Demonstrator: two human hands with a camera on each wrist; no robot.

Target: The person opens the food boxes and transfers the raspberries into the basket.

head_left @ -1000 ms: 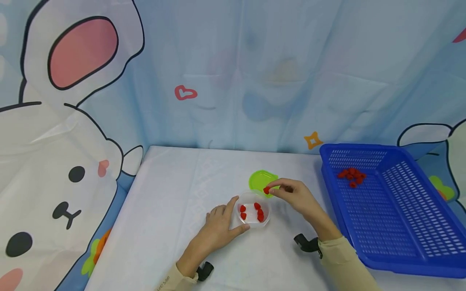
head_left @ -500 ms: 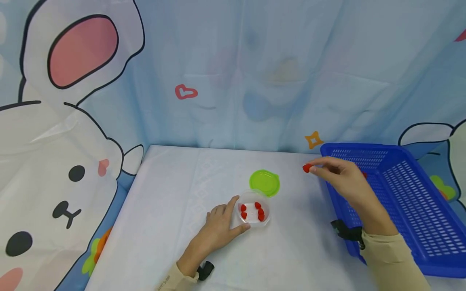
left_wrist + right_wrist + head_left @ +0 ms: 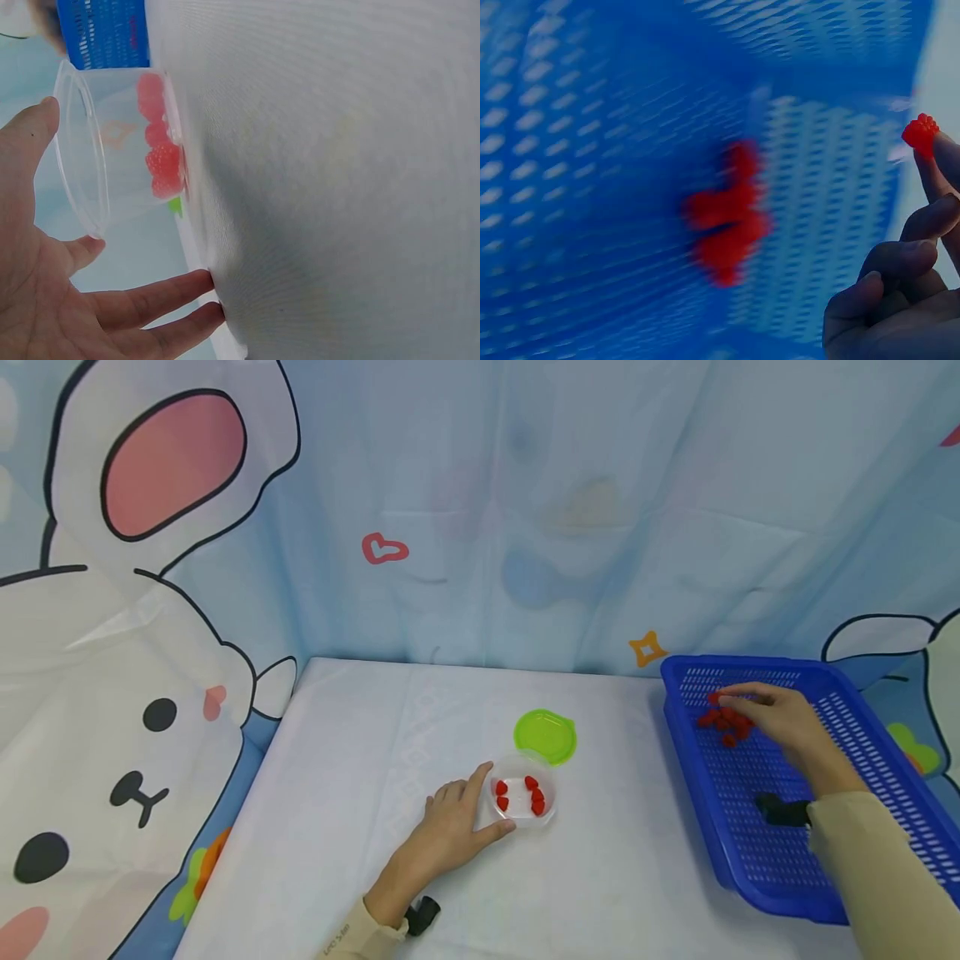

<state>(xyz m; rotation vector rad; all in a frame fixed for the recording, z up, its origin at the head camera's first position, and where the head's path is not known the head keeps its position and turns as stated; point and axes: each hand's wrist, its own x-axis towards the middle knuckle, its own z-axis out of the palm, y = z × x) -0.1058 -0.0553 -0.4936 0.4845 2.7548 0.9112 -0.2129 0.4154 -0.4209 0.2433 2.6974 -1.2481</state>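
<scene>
A clear plastic cup stands on the white table with several red raspberries on its bottom. My left hand holds its rim between thumb and index finger; in the left wrist view two other fingers reach down to the tabletop. Over the blue basket, my right hand pinches one raspberry between thumb and index finger. Its remaining fingers are curled in the right wrist view. Below it a small heap of raspberries lies on the basket floor, partly blurred there.
A round light-green lid lies on the white tablecloth just behind the cup. The basket's raised, slotted walls stand at the table's right side. A blue cartoon curtain hangs behind the table.
My right hand has travelled right from beside the cup to above the basket, still pinching the raspberry. My left hand and the cup have stayed in place.
</scene>
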